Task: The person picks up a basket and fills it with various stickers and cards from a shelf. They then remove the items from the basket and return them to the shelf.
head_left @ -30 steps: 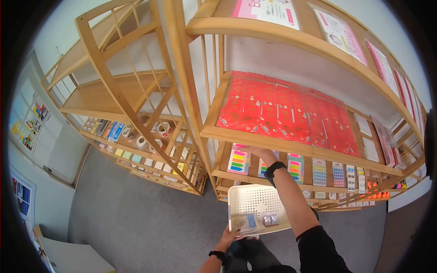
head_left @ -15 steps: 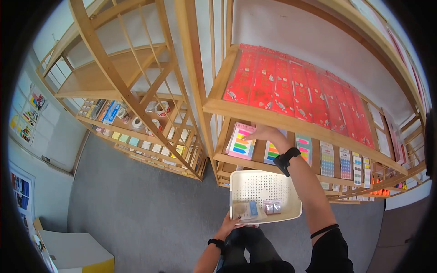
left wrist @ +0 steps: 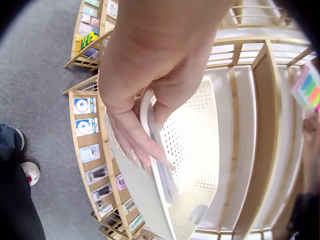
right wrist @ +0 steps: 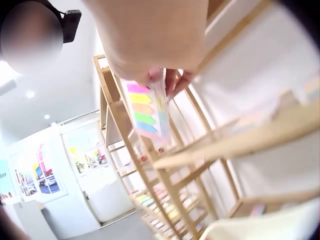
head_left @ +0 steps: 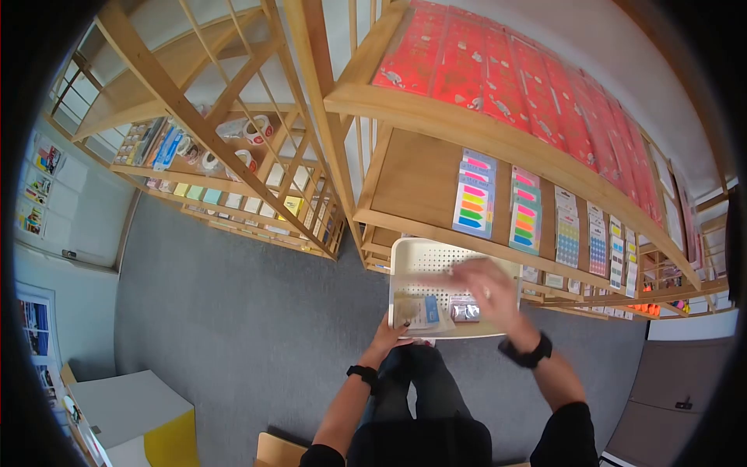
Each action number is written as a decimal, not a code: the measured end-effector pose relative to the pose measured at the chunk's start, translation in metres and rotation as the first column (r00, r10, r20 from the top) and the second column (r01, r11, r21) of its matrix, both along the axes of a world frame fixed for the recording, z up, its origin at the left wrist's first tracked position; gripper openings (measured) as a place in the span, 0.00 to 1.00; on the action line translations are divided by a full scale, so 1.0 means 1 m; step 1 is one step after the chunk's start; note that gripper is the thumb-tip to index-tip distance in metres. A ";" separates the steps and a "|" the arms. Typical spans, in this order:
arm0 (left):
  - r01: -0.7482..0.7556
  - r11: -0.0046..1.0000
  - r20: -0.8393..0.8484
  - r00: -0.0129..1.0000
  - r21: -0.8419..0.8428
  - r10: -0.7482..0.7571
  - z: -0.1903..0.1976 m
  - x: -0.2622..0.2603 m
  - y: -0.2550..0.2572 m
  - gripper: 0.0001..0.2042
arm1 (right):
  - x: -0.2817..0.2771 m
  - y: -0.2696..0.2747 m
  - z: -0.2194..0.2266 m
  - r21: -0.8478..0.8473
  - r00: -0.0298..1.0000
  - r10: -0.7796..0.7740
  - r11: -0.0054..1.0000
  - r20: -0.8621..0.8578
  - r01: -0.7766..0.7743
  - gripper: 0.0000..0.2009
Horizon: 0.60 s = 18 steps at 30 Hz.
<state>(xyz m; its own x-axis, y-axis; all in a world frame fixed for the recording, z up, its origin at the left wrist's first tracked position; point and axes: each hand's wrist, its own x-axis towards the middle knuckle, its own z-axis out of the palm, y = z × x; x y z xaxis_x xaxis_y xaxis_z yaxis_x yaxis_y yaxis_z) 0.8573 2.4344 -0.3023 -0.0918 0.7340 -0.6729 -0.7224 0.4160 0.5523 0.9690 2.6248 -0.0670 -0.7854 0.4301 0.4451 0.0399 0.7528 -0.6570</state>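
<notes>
My left hand [head_left: 387,338] grips the near left corner of a cream perforated basket [head_left: 405,261], fingers curled over its rim in the left wrist view. A clear packet with a blue label [head_left: 430,309] and a smaller dark packet [head_left: 465,310] lie in the basket. Blurred in the head view, my right hand [head_left: 492,292] is over the right side of the basket. It pinches arrow-shaped sticky index tabs [right wrist: 143,111] by their top end; pink, yellow, orange, green and blue strips show in the right wrist view. The same tabs [left wrist: 307,89] appear at the left wrist view's right edge.
Beyond the basket, a wooden shelf [head_left: 405,179] carries more index tabs [head_left: 473,206] and dot sticker sheets [head_left: 568,237]. Red envelopes [head_left: 498,74] cover the shelf above. Another wooden rack [head_left: 233,175] with tape rolls stands left. A white and yellow box [head_left: 132,405] sits lower left.
My right hand has taken the leftmost index tabs off the shelf and moved down and back over the basket. Bare wood shows where they lay. My left hand keeps hold of the basket.
</notes>
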 end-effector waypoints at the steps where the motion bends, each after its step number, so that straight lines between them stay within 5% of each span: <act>1: -0.002 1.000 -0.002 1.000 0.013 0.002 0.001 -0.001 0.001 0.26 | 0.012 -0.012 -0.026 -0.108 0.998 0.045 0.993 0.036 -0.041 0.08; 6: 0.012 1.000 0.022 1.000 -0.025 -0.011 0.003 -0.003 0.004 0.27 | 0.032 -0.019 -0.151 -0.435 0.976 0.000 0.895 0.216 0.096 0.11; 8: 0.023 1.000 0.008 1.000 0.005 -0.023 0.006 -0.006 0.007 0.27 | 0.024 -0.011 -0.178 -0.674 0.982 0.071 0.736 0.176 0.068 0.09; 9: 0.029 1.000 0.001 1.000 -0.011 -0.029 0.008 -0.007 0.007 0.28 | 0.023 -0.006 -0.192 -0.678 0.981 0.073 0.732 0.178 0.068 0.09; 11: 0.040 0.999 -0.003 0.999 -0.035 -0.040 0.005 -0.006 0.001 0.28 | 0.023 0.006 -0.213 -0.628 0.944 0.163 0.776 0.287 0.057 0.10; 12: 0.037 0.999 0.024 0.999 -0.020 -0.036 0.003 -0.008 0.001 0.28 | 0.021 0.013 -0.216 -0.335 0.921 0.191 0.940 0.338 -0.072 0.10; 16: 0.038 0.999 0.038 0.999 0.022 -0.039 0.001 -0.010 0.001 0.28 | 0.016 0.003 -0.221 -0.182 0.874 0.157 0.980 0.460 -0.080 0.16; 18: 0.050 0.999 0.030 0.998 0.013 -0.051 0.003 -0.010 0.002 0.28 | 0.015 -0.004 -0.223 -0.129 0.734 0.263 0.963 0.626 -0.235 0.12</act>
